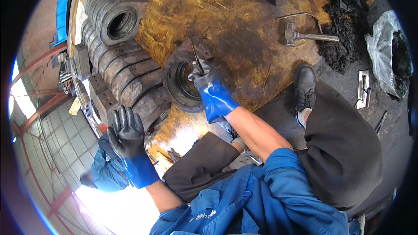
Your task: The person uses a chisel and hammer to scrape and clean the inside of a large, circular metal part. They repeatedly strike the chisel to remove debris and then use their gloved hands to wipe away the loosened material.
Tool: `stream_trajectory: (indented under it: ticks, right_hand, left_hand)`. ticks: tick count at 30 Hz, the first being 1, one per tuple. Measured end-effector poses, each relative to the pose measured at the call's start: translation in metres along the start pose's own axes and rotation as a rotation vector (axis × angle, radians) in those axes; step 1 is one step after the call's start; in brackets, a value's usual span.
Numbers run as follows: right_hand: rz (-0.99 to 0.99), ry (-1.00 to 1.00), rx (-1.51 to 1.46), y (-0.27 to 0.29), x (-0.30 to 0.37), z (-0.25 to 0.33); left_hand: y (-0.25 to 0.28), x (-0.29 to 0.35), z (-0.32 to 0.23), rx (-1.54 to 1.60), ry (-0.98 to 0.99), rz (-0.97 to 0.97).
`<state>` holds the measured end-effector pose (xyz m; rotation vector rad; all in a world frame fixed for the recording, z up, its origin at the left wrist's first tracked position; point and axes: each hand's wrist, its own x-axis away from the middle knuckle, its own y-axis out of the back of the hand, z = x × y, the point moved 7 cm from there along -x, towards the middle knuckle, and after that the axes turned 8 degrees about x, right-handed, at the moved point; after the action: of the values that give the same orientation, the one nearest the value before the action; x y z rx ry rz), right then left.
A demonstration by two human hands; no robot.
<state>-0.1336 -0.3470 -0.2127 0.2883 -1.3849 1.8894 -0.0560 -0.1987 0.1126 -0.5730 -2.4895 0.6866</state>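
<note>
My right hand [207,78], in a black and blue rubber glove, is closed around a thin dark metal rod [193,48]. It is held over a heavy metal casting [173,95] with a round bore, which lies on the stained wooden board [187,11]. Part of the bore is hidden behind the glove. To the left, my left hand [128,132] is raised in a matching glove, palm showing and fingers stretched out, with nothing in it. Several ribbed, grimy metal cylinders [124,67] lie in a row just beyond it.
At the right of the board lie a hammer [291,34] and a bent rod [300,15]. Beside them are a heap of black fibrous scraps [344,26] and a clear plastic bag [381,39]. Another person in blue [111,172] is low at the left.
</note>
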Motion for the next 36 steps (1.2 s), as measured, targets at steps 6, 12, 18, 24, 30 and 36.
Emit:
stream_trajectory:
  ticks: [6,12,18,24,30,36]
  right_hand:
    - [-0.120,-0.042,0.425,-0.008,0.000,0.031]
    - [-0.142,0.180,0.526,-0.016,0.021,0.050]
    - [-0.146,0.070,0.453,-0.002,0.047,0.035]
    - [-0.189,-0.020,0.476,0.026,0.084,0.020]
    - [-0.170,0.008,0.560,0.033,0.110,0.017]
    - [-0.130,0.044,0.664,0.036,0.119,0.025]
  left_hand:
    - [0.001,0.007,-0.003,0.031,-0.042,-0.064]
    - [-0.007,0.011,-0.004,0.040,-0.032,0.024]
    - [-0.016,0.021,-0.014,0.070,-0.060,0.064]
    - [-0.025,0.032,-0.020,0.112,-0.082,0.112]
    - [-0.023,0.041,-0.026,0.144,-0.126,0.047]
    - [-0.018,0.049,-0.029,0.165,-0.163,-0.007]
